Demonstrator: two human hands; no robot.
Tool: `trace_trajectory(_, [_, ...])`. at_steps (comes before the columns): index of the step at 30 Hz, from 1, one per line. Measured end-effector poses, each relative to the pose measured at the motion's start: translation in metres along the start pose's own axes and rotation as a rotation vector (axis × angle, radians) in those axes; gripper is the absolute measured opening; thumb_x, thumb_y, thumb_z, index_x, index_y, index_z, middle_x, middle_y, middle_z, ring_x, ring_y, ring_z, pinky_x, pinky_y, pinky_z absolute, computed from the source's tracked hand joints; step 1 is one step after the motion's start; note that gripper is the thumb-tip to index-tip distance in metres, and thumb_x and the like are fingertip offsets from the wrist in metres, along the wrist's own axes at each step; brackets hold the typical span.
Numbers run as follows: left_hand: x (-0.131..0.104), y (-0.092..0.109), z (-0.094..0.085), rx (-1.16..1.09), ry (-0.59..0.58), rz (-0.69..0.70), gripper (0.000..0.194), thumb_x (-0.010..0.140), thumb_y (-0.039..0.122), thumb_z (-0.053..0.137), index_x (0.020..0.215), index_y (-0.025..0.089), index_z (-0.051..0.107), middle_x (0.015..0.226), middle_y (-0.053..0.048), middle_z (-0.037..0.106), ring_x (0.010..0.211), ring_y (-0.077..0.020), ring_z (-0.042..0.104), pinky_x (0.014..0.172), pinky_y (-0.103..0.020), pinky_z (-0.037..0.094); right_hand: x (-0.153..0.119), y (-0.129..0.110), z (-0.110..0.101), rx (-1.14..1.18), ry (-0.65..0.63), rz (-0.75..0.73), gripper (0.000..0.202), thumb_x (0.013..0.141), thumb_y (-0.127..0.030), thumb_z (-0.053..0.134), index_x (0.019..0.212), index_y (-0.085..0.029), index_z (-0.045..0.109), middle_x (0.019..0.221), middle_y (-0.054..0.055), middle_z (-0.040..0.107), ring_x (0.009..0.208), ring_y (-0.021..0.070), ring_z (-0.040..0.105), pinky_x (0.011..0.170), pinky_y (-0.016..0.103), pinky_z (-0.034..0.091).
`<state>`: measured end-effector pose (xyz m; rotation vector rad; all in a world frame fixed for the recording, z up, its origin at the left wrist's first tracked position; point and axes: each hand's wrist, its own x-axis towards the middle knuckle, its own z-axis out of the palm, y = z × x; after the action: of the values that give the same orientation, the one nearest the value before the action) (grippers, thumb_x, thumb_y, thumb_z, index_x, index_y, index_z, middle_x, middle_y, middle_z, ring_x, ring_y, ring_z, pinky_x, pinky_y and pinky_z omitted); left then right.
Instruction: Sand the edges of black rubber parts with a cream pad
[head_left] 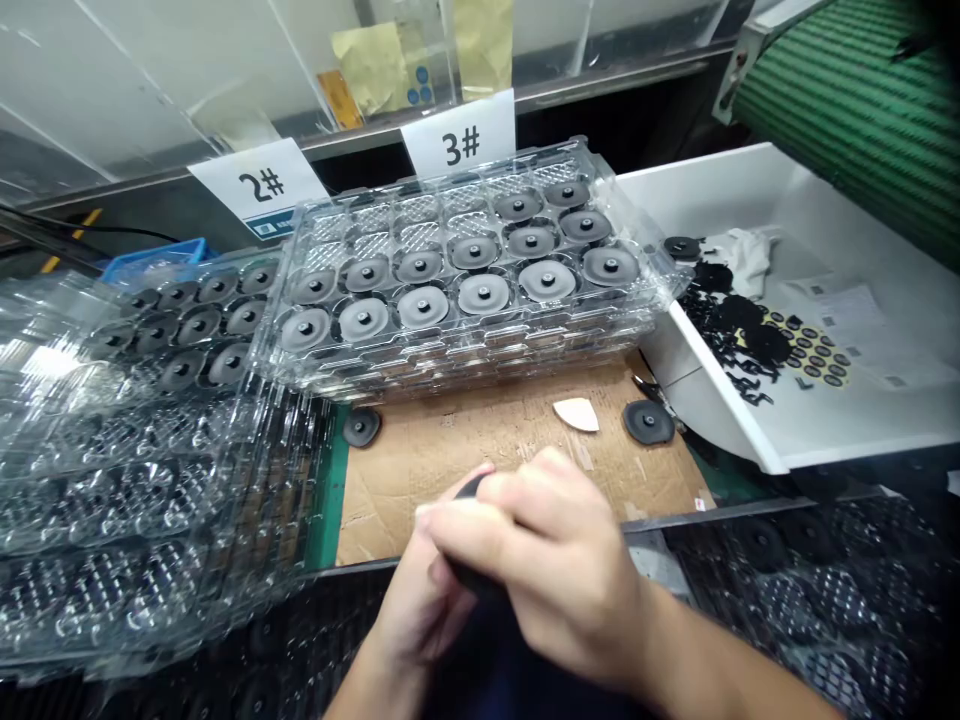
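Observation:
My left hand and my right hand meet low in the middle, in front of the table edge. Between them is a black part, mostly covered by fingers; it looks like the dark oval pieces nearby, though its full shape is hidden. The right thumb presses along it while the left fingers wrap its other side. Beyond the hands, a brown cardboard sheet carries a white wedge-shaped pad. Single dark oval pieces with centre knobs lie at its left and right.
Clear plastic trays stand stacked behind the cardboard, the top one partly filled with oval pieces. More tray stacks rise at left. At right, a white bin holds black scraps and a sticker sheet, below a green ribbed belt.

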<state>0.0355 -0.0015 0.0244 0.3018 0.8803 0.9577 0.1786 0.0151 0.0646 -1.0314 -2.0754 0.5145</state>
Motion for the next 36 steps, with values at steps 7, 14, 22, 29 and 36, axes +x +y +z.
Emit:
trace_trajectory(7, [0.005,0.001,-0.016,-0.055,0.05,0.129,0.052,0.062,0.023,0.074,0.111,0.024,0.059,0.096,-0.001,0.068,0.093,-0.0172,0.061,0.081,-0.021,0.047,0.01,-0.001,0.017,-0.11,0.008,0.129,0.031,0.088,-0.013,0.038,0.109,-0.02,0.06,0.079,0.004,0.064,0.068,0.0162,0.052,0.066,0.032,0.031])
trace_trajectory(14, [0.008,0.014,-0.036,-0.148,0.067,0.31,0.054,0.062,0.038,0.072,0.112,0.027,0.057,0.118,-0.003,0.061,0.107,-0.0233,0.056,0.091,-0.028,0.045,-0.017,0.005,0.04,0.219,-0.092,0.414,0.023,0.087,-0.02,0.047,0.106,-0.022,0.059,0.093,0.002,0.067,0.078,0.0155,0.06,0.07,0.028,0.044])
trace_trajectory(22, [0.008,0.023,-0.041,-0.16,0.047,0.287,0.051,0.06,0.033,0.075,0.108,0.026,0.06,0.118,-0.004,0.061,0.105,-0.0259,0.058,0.092,-0.033,0.045,-0.037,0.029,0.04,0.326,-0.034,0.798,0.024,0.086,-0.034,0.049,0.102,-0.022,0.062,0.104,0.003,0.065,0.095,0.0202,0.061,0.081,0.03,0.049])
trace_trajectory(29, [-0.003,0.018,-0.039,-0.161,0.092,0.205,0.044,0.067,0.03,0.071,0.109,0.027,0.059,0.112,-0.001,0.064,0.106,-0.0165,0.056,0.09,-0.022,0.044,0.029,-0.021,0.035,0.208,-0.01,0.141,0.028,0.086,-0.015,0.046,0.113,-0.019,0.053,0.101,0.003,0.064,0.087,0.0159,0.057,0.079,0.03,0.044])
trace_trajectory(36, [-0.006,0.018,-0.044,-0.191,0.062,0.095,0.037,0.065,0.033,0.071,0.101,0.027,0.064,0.1,0.001,0.069,0.095,-0.016,0.061,0.082,-0.022,0.049,0.043,-0.024,0.052,0.062,-0.215,0.144,0.023,0.088,-0.015,0.041,0.105,-0.016,0.057,0.086,0.004,0.063,0.076,0.0169,0.053,0.07,0.032,0.038])
